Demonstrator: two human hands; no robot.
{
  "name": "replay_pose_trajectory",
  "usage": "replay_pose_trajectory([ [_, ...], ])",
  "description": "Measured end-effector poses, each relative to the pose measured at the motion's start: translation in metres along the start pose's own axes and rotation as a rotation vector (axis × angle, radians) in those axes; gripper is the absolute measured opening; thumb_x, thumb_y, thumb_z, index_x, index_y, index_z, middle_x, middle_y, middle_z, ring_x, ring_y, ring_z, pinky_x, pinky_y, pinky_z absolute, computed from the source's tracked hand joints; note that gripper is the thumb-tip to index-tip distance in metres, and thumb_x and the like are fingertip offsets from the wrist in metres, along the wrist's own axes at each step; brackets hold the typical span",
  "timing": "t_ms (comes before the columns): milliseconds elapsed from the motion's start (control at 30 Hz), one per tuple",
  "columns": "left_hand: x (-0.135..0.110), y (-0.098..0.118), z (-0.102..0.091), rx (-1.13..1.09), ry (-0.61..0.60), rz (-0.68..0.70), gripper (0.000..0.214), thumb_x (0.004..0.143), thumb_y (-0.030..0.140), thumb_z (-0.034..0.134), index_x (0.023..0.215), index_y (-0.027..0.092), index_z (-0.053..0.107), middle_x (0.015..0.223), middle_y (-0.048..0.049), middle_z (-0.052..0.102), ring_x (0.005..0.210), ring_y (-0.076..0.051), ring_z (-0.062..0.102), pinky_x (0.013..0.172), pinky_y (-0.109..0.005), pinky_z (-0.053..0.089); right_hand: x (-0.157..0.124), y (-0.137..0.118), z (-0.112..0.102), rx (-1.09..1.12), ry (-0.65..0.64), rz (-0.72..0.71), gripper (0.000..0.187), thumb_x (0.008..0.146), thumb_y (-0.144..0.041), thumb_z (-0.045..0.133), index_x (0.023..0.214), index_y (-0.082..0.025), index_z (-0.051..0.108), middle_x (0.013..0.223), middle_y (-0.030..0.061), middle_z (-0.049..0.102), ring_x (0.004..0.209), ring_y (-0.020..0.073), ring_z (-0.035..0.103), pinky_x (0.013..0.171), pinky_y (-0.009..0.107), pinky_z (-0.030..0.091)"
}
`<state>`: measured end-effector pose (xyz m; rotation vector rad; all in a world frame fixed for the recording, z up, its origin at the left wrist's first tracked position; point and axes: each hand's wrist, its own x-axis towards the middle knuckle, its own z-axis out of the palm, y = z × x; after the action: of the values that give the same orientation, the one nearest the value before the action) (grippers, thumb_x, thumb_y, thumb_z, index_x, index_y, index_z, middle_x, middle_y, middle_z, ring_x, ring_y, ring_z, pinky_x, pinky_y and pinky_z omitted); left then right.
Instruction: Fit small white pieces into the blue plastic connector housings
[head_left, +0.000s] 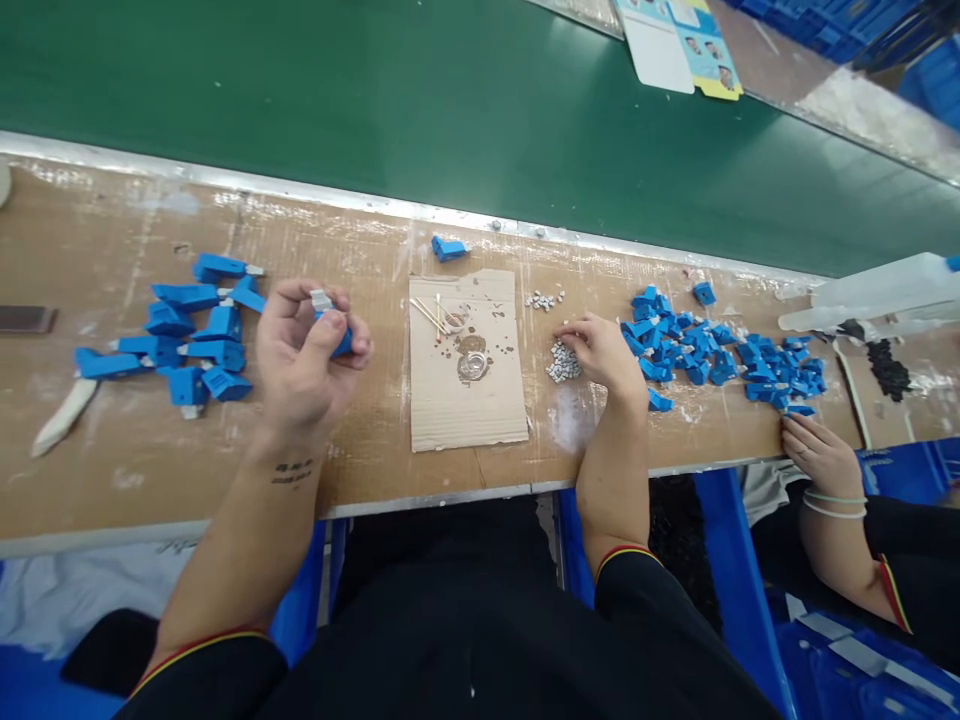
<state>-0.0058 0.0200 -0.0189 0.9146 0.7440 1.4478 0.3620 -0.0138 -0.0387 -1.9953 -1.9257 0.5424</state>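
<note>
My left hand is closed around a blue plastic part with a pale grey tip pointing up. The thumb presses against the part's side. My right hand reaches to a small pile of grey pieces, its thumb and fingers pinched at the pile's upper edge. Whatever lies between those fingertips is too small to make out. A second cluster of tiny grey bits lies just beyond. Between my hands lies a cardboard sheet with cotton swabs and a small clear dish on it.
Blue parts lie loosely at left, one blue part at the back. A large heap of blue parts spreads at right, where a co-worker's hand touches its edge. Behind the bench runs a green belt.
</note>
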Motion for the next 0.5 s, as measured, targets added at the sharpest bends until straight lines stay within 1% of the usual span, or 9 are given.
replay_pose_trajectory([
  [67,0.003,-0.003,0.0,-0.044,0.03,-0.04,0.053,0.066,0.037,0.103,0.092,0.025,0.059,0.084,0.0038,0.068,0.055,-0.008,0.052,0.045,-0.026,0.029,-0.001,0.004,0.0,0.034,0.009,-0.035,0.027,0.091,-0.016,0.061,0.096,-0.024,0.087,0.1,0.0091,0.079,0.096,0.0252,0.072,0.094,0.042,0.056],
  [133,0.004,-0.004,0.001,-0.039,0.06,-0.056,0.056,0.063,0.038,0.103,0.09,0.025,0.057,0.077,0.0035,0.067,0.054,-0.01,0.052,0.045,-0.026,0.032,-0.001,0.005,0.0,0.043,0.014,-0.046,0.026,0.089,-0.016,0.063,0.095,-0.024,0.087,0.099,0.0087,0.078,0.093,0.0244,0.071,0.093,0.042,0.056],
  [233,0.005,-0.003,0.001,-0.022,0.072,-0.047,0.056,0.063,0.038,0.103,0.09,0.025,0.055,0.072,0.0041,0.063,0.054,-0.011,0.052,0.045,-0.026,0.035,0.001,0.004,0.001,0.017,-0.004,-0.012,0.021,0.086,-0.017,0.066,0.09,-0.023,0.086,0.094,0.0076,0.076,0.087,0.0233,0.069,0.09,0.041,0.055],
  [333,0.004,-0.003,0.001,-0.003,0.049,-0.051,0.052,0.066,0.035,0.101,0.091,0.026,0.056,0.069,0.0054,0.06,0.055,-0.011,0.053,0.046,-0.024,0.038,0.003,0.001,0.0,-0.032,-0.026,0.023,0.018,0.087,-0.017,0.064,0.084,-0.021,0.081,0.092,0.0088,0.073,0.089,0.0244,0.067,0.091,0.042,0.054],
  [367,0.003,-0.003,0.001,-0.003,0.045,-0.052,0.051,0.067,0.034,0.101,0.09,0.026,0.057,0.067,0.0059,0.06,0.055,-0.011,0.053,0.046,-0.024,0.038,0.002,0.001,-0.001,-0.038,-0.013,0.024,0.018,0.088,-0.017,0.062,0.083,-0.021,0.079,0.093,0.0095,0.072,0.091,0.025,0.066,0.092,0.042,0.053],
  [433,0.002,-0.003,0.002,-0.017,0.044,-0.047,0.049,0.066,0.034,0.101,0.088,0.026,0.058,0.066,0.006,0.059,0.054,-0.011,0.052,0.046,-0.023,0.038,-0.001,-0.002,-0.004,0.001,0.062,0.01,0.017,0.091,-0.018,0.059,0.082,-0.021,0.074,0.092,0.0094,0.071,0.091,0.0246,0.065,0.091,0.042,0.052],
  [500,-0.001,-0.004,0.005,-0.03,0.012,-0.048,0.046,0.066,0.036,0.1,0.088,0.026,0.061,0.068,0.0046,0.058,0.056,-0.011,0.053,0.046,-0.023,0.04,-0.006,-0.013,-0.003,0.147,0.171,-0.038,0.014,0.094,-0.022,0.058,0.088,-0.021,0.07,0.09,0.0063,0.07,0.085,0.0214,0.064,0.083,0.039,0.053],
])
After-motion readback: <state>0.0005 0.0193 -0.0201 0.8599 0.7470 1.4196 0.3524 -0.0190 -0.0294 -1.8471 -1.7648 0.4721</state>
